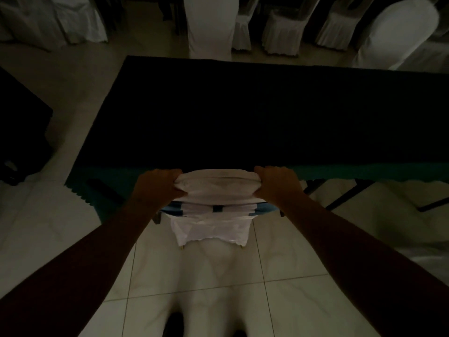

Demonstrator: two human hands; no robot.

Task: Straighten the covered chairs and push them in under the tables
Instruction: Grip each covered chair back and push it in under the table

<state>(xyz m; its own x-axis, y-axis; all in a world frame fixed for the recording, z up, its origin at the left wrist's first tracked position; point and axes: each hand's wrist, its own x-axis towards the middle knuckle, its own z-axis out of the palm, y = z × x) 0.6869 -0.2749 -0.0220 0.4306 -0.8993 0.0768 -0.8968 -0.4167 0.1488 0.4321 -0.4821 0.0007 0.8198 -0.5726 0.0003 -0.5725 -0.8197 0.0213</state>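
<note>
A chair in a white cover [216, 190] with a blue sash across its back stands right in front of me, its back against the near edge of a long table under a dark green cloth [243, 113]. The seat is hidden under the table. My left hand [158, 184] grips the top left corner of the chair back. On the top right corner, my right hand [279, 183] grips the cover the same way. Both arms reach straight forward.
Several more white-covered chairs [209, 23] stand in a row beyond the table's far side, one large one at the far right [401, 32]. Another dark table [21, 113] is at the left. Folding table legs [340, 198] show at the right. The tiled floor [206, 276] lies under me.
</note>
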